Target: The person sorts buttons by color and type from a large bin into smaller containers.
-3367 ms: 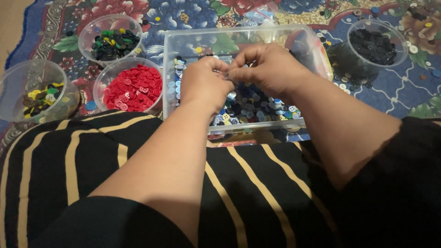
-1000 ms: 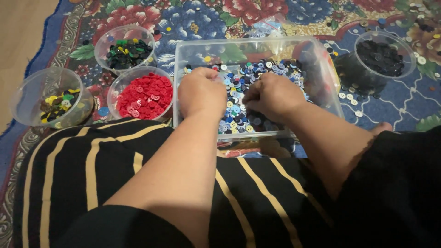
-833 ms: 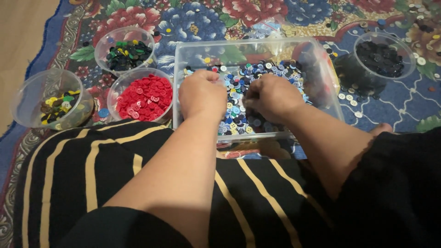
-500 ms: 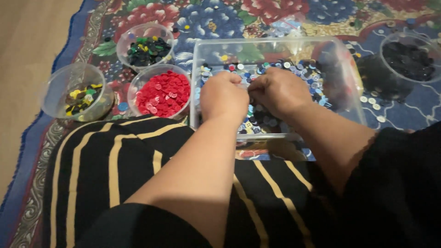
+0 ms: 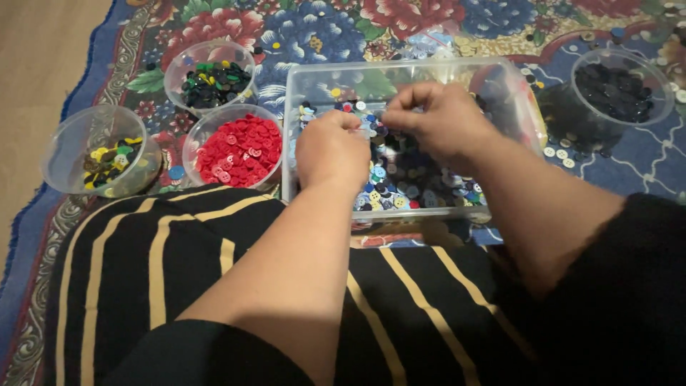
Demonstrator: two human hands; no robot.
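I am picking through mixed buttons (image 5: 400, 179) in the clear tub (image 5: 307, 86), left hand (image 5: 332, 150) curled, right hand (image 5: 436, 121) pinching narrow on something I cannot make out.

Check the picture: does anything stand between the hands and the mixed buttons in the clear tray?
Nothing visible does. The left hand and right hand are already inside the tray, right over the mixed buttons.

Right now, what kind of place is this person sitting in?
Probably the floor of a home. A flowery rug lies on a bare floor, and a clear tub of mixed buttons sits among round bowls, one holding red buttons.
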